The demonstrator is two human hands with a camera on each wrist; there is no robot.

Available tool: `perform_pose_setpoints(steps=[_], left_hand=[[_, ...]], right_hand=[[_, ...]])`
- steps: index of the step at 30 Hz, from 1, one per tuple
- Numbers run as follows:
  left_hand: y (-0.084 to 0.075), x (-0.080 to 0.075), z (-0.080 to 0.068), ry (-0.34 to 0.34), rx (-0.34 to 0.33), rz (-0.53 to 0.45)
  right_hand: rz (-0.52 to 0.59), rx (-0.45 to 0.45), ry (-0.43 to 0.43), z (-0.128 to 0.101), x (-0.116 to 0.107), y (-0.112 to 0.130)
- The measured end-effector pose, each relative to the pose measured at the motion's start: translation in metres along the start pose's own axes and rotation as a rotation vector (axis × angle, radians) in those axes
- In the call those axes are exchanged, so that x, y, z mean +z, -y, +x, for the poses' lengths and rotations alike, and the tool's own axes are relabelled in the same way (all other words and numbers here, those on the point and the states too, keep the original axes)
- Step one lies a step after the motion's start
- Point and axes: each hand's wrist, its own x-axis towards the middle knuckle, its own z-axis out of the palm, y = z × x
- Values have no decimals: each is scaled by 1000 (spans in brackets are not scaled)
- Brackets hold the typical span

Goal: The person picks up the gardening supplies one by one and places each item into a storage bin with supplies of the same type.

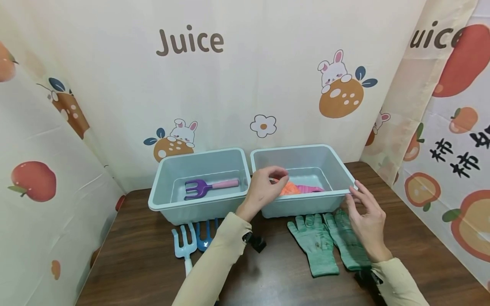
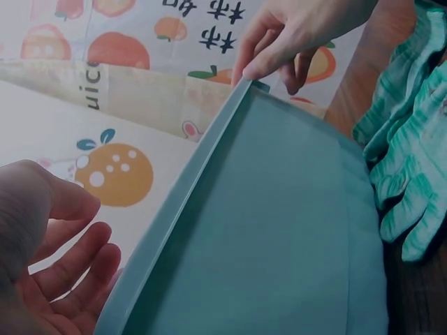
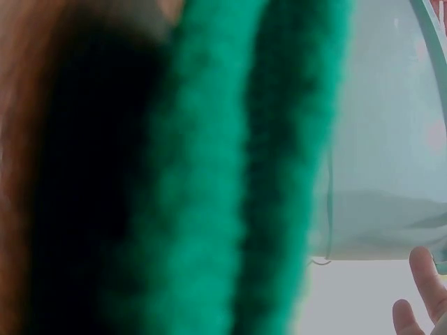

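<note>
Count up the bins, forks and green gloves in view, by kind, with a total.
Bins: 2
Forks: 3 (one purple, one light blue, one darker blue)
Green gloves: 2
Total: 7

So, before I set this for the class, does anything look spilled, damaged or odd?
Nothing looks spilled or broken. One oddity: the left of the two green gloves, lying in front of the right bin, has dark smudges, perhaps dirt or wear.
</note>
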Motion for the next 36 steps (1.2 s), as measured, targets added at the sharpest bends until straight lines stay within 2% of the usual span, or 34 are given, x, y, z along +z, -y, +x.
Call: perform_pose_setpoints(steps=[7, 26, 36], left_hand=[[-5, 5, -9, -8, 35, 6], [-12, 13, -30, -8, 49, -23], [-14, 15, -35, -5, 84, -61]], right_hand=[[4, 4, -3, 1, 0, 5], [-6, -5, -9, 4, -2, 15], [-4, -1, -9, 5, -2, 17]])
